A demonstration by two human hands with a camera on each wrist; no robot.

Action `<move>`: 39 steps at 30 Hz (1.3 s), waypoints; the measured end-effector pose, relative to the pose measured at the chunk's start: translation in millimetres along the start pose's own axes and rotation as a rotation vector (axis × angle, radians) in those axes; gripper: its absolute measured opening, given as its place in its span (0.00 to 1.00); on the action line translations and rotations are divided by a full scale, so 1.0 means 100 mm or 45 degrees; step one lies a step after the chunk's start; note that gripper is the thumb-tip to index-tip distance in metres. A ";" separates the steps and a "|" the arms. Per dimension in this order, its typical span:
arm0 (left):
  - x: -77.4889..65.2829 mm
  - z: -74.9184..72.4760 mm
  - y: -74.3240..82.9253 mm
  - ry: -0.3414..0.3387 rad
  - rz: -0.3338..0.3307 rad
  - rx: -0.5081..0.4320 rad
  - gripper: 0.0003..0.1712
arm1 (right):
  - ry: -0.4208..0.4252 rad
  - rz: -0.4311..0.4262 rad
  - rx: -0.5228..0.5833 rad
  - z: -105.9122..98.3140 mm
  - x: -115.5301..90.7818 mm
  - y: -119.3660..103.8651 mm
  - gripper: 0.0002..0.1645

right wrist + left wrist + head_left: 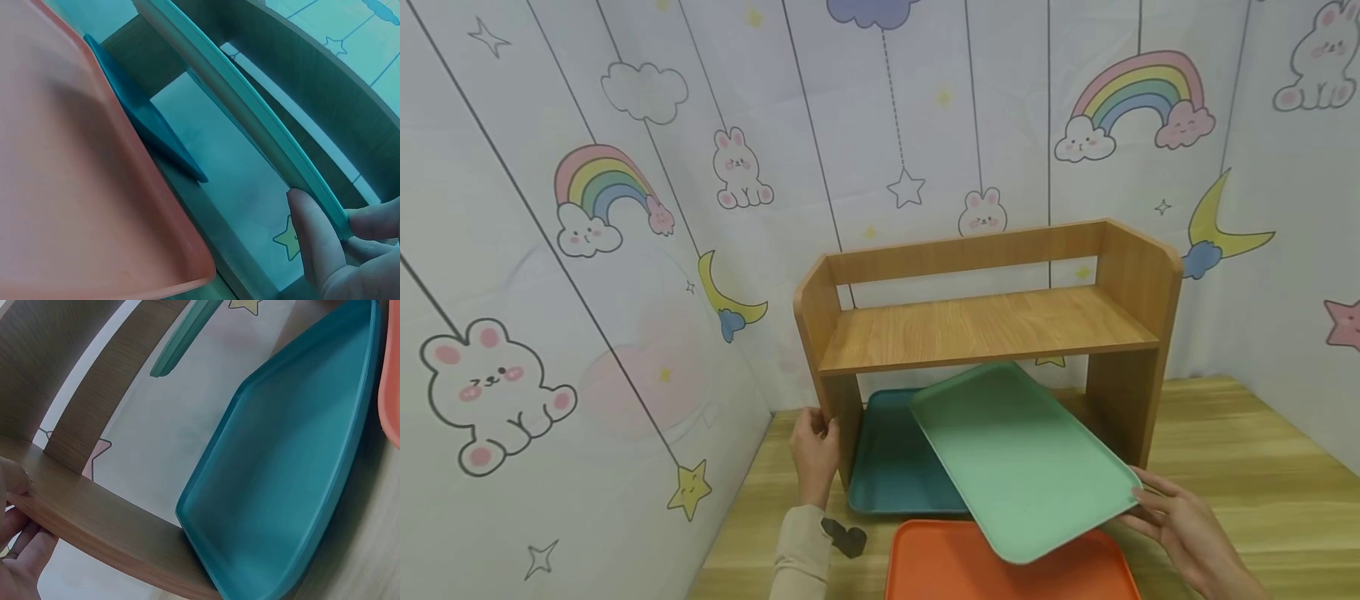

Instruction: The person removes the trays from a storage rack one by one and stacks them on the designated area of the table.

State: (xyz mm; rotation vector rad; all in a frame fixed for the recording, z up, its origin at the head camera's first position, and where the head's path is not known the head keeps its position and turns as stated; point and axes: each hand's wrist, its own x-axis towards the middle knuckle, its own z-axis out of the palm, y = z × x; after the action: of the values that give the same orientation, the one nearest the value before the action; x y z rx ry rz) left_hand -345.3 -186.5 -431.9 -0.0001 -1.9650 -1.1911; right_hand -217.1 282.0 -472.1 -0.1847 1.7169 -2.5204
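Note:
A light green tray [1026, 467] is held tilted in the air by my right hand [1183, 529], thumb and fingers pinching its near right corner. Its far end reaches in under the shelf board. In the right wrist view the thumb and fingers [319, 240] grip the rim of the green tray [250, 119]. My left hand [816, 450] grips the front edge of the left side panel of a wooden desktop shelf [992, 333]. A teal tray [902, 467] lies under that shelf at the left, partly covered by the green one.
An orange tray [1000, 567] lies on the wood-grain table [1247, 467] in front of the shelf, under the green tray's near end. Behind stands a wall covering [880, 108] printed with rabbits, rainbows and stars.

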 end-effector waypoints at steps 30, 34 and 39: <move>0.01 0.01 -0.04 0.025 0.016 0.041 0.07 | -0.049 -0.032 -0.062 0.02 -0.08 0.05 0.21; 0.01 0.01 -0.03 0.009 -0.003 0.039 0.07 | -0.099 -0.052 -0.033 0.01 -0.09 0.06 0.22; 0.00 0.01 -0.04 0.002 -0.008 0.028 0.07 | -0.115 -0.055 -0.034 0.01 -0.09 0.06 0.22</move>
State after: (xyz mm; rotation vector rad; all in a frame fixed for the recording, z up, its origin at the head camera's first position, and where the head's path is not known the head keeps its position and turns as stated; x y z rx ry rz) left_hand -347.5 -188.2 -434.4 0.0180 -1.9783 -1.1727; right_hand -207.7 280.6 -477.9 -0.3361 1.7310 -2.4785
